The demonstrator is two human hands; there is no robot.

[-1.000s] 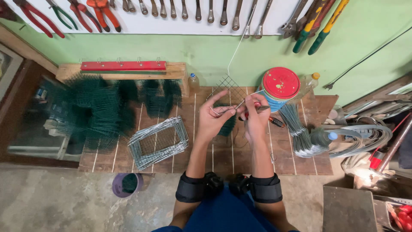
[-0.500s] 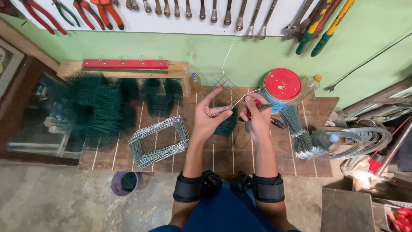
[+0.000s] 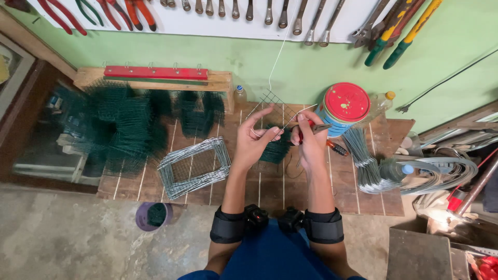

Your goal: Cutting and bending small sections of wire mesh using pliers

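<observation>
My left hand [image 3: 258, 140] pinches a loop of thin silver wire [image 3: 259, 133] above the wooden bench [image 3: 270, 184]; a long strand runs up from it toward the wall. My right hand [image 3: 309, 140] grips red-handled pliers [image 3: 316, 127], whose jaws point right, next to the wire. A small square of wire mesh [image 3: 271, 103] hangs just beyond my fingers. A dark green mesh piece [image 3: 276, 150] lies on the bench under both hands.
A stack of silver wire rectangles [image 3: 194, 167] lies left of my hands. Green mesh piles [image 3: 124, 127] fill the bench's left. A blue can with a red lid [image 3: 346, 108], bent wire bundles [image 3: 365, 161] and bottles stand right. Tools hang on the wall.
Both hands have shifted slightly lower over the bench. The wire loop has been bent tighter between my left fingers and the pliers.
</observation>
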